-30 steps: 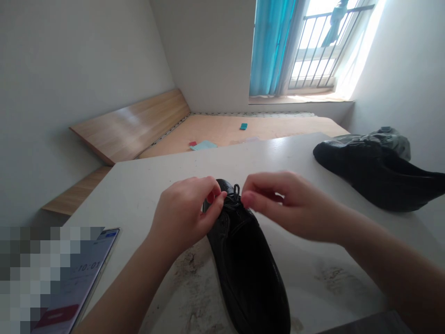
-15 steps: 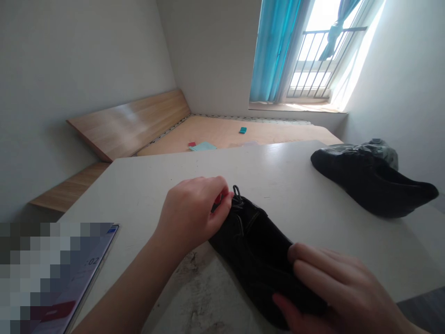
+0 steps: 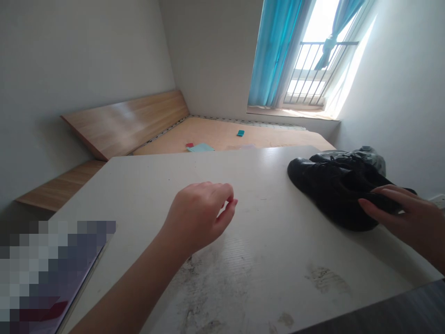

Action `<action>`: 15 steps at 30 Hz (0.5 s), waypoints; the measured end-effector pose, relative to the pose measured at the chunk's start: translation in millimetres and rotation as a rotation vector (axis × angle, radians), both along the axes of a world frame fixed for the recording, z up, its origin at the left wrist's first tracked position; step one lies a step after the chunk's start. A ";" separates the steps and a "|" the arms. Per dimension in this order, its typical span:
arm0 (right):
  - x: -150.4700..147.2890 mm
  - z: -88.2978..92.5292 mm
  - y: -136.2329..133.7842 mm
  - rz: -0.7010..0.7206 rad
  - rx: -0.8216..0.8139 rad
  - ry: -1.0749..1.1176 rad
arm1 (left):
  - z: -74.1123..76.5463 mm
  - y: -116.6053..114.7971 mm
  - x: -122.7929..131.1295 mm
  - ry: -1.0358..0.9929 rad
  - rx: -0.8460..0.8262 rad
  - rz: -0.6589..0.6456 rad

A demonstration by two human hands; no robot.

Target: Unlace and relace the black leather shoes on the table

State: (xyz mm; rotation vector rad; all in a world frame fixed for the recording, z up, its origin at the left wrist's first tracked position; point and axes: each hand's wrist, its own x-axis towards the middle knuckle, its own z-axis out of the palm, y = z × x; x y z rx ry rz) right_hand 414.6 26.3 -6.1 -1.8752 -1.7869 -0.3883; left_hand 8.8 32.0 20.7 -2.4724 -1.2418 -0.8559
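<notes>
My right hand (image 3: 413,211) grips a black lace-up shoe (image 3: 323,190) by its heel at the right of the table. The toe points to the far left. Close behind and partly hidden by it is a second black shoe (image 3: 318,157). My left hand (image 3: 205,213) is above the middle of the white table (image 3: 149,185), its fingers curled and the thumb close to the index fingertip. Nothing shows between them, and it is well apart from both shoes.
At the lower left lies a phone or tablet (image 3: 85,273), partly blurred out. Behind the shoes sits a crumpled grey-green item (image 3: 373,157). Dark smudges (image 3: 194,297) mark the near tabletop. Beyond the table is a bed (image 3: 222,127) with a wooden headboard (image 3: 135,123).
My right hand has carried the shoe from the table's middle to the right, beside the other shoe. My left hand has let go of the laces and stayed about where it was.
</notes>
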 end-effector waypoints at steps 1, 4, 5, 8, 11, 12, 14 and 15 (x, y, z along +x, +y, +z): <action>6.7 -0.3 2.1 -0.014 -0.034 -0.029 | -0.8 0.3 0.3 0.004 -0.003 -0.008; 11.9 0.2 5.3 -0.056 -0.097 -0.174 | -3.4 1.0 1.1 0.021 -0.012 -0.032; 8.7 1.2 5.8 -0.069 -0.106 -0.227 | -4.2 1.0 1.3 0.027 -0.016 -0.037; -9.3 7.1 6.7 -0.115 -0.121 -0.338 | -5.6 0.6 2.3 0.044 -0.030 -0.043; -22.2 14.3 7.7 -0.122 -0.183 -0.335 | -5.8 0.3 3.1 0.041 -0.034 -0.052; -20.9 15.7 8.3 -0.097 -0.191 -0.312 | -5.8 0.3 3.2 0.039 -0.038 -0.057; -6.2 15.3 10.3 -0.029 -0.158 -0.256 | -5.8 0.4 2.9 0.037 -0.049 -0.072; 7.1 13.5 11.8 0.020 -0.129 -0.227 | -5.9 0.3 2.8 0.040 -0.060 -0.079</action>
